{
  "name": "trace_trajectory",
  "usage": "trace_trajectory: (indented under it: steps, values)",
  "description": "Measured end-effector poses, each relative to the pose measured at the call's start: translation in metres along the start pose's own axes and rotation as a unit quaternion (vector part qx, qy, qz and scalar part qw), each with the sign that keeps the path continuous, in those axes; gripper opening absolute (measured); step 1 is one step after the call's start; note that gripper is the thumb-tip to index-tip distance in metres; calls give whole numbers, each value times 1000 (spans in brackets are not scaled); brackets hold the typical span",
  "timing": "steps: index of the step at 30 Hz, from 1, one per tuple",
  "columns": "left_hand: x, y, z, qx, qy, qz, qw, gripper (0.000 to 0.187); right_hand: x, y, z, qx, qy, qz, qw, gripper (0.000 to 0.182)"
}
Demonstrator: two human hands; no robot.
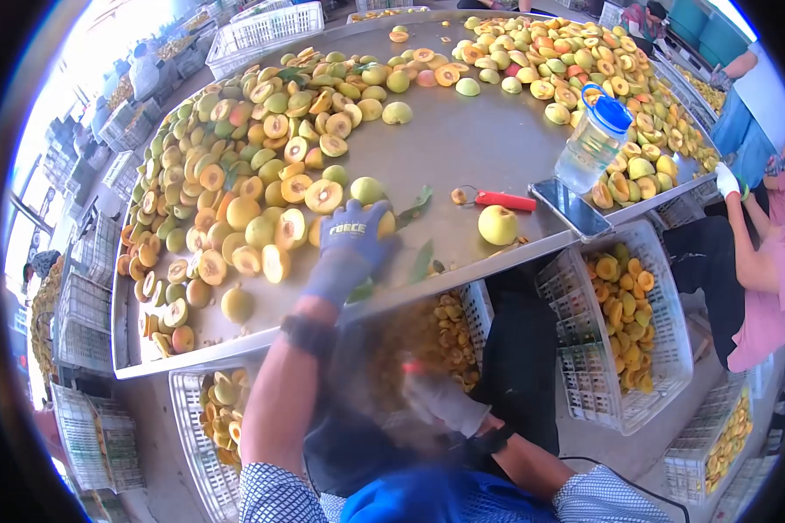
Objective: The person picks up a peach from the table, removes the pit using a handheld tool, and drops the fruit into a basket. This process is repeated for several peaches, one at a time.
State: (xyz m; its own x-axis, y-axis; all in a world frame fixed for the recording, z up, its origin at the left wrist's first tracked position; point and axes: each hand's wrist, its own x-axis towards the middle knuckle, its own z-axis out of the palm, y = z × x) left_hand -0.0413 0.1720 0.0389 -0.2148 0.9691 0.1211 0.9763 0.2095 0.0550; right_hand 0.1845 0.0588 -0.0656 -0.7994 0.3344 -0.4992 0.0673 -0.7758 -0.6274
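Note:
My left hand [351, 237], in a grey-blue glove, reaches palm down onto the metal table at the edge of the heap of cut peaches [292, 187]. Its fingers curl over a yellow peach [387, 226] showing at the thumb side; the thumb is smeared by motion. My right hand [445, 399], in a pale glove, is low in front of my lap, above a crate of peach halves [449, 336]. It is closed on a tool with a red end [412, 368], mostly hidden and blurred. A red-handled loop tool [504, 201] lies by a whole peach [498, 225].
A phone [571, 209] and a water bottle with blue lid [595, 144] are near the right edge of the metal table [462, 148]. Another peach heap [584, 61] lies at the back right. Crates [624, 327] flank my legs. A person in pink [767, 296] works at right.

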Motion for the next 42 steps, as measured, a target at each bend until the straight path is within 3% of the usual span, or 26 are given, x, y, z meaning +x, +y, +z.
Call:
trace_trajectory:
  steps: [5, 7, 9, 11, 14, 15, 17, 19, 21, 27, 29, 30, 34, 36, 37, 42]
  values:
    - [-9, -10, -3, -128, 30, -23, 991, 51, -4, 5, -6, 19, -28, 1, 999, 33]
    - [-34, -8, -15, -347, 113, -30, 931, 51, -10, 6, -12, 48, -10, -24, 999, 25]
    - [-68, -6, -24, -590, 96, -41, 801, 46, -12, 2, -14, 69, 4, -45, 997, 18]
    - [-106, -5, -16, -717, 104, -47, 688, 46, -13, -5, -9, -125, 73, -185, 972, 18]
    - [-160, 11, 3, -918, 56, -96, 381, 47, -14, -11, 10, -389, 141, -365, 834, 20]
    - [-170, 21, 2, -874, 110, -160, 446, 57, -20, -13, 20, -388, 126, -353, 842, 20]
    - [-187, 32, 4, -874, 119, -223, 415, 61, -34, -34, 40, -423, 153, -304, 840, 34]
    - [-193, 29, 14, -860, 63, -200, 465, 69, -41, -43, 54, -398, 120, -313, 854, 32]
    - [-195, 28, 26, -843, 70, -202, 494, 68, -43, -46, 59, -451, 109, -285, 839, 31]
    - [-200, 29, 42, -835, 99, -208, 500, 64, -29, -31, 63, -490, 142, -296, 808, 33]
    - [-202, 28, 63, -766, 133, -189, 599, 34, -27, -29, 65, -481, 137, -295, 814, 33]
    - [-201, 30, 61, -736, 137, -188, 636, 30, -26, -30, 65, -476, 137, -295, 817, 32]
    - [-200, 32, 57, -727, 149, -199, 640, 28, -19, -28, 60, -484, 135, -304, 809, 30]
    - [-199, 36, 48, -749, 144, -253, 595, 58, -18, -28, 57, -491, 137, -275, 815, 32]
    - [-199, 35, 50, -749, 142, -255, 595, 58, -17, -27, 57, -497, 137, -245, 821, 35]
    - [-195, 25, 67, -694, 140, -267, 654, 55, -20, -25, 57, -498, 120, -234, 826, 33]
